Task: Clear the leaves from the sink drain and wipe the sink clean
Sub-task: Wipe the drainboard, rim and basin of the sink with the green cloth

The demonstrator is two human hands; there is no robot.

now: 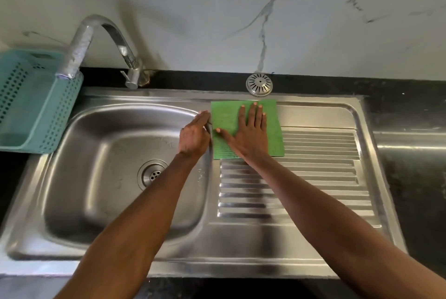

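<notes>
A green cloth (225,115) lies flat at the far left end of the steel drainboard (313,178), right beside the sink basin (96,153). My right hand (251,132) rests on the cloth palm down with the fingers spread. My left hand (194,134) sits edge-on at the basin's right rim, fingers straight and together, touching the cloth's left edge. The drain (150,174) at the basin's bottom shows bare metal with no leaves in it. The drain's strainer cap (259,84) stands on the black counter behind the cloth.
A curved chrome tap (106,40) rises behind the basin, its spout over a teal perforated basket (36,103) at the far left. Black countertop (410,110) surrounds the steel sink unit. A marbled white wall stands behind.
</notes>
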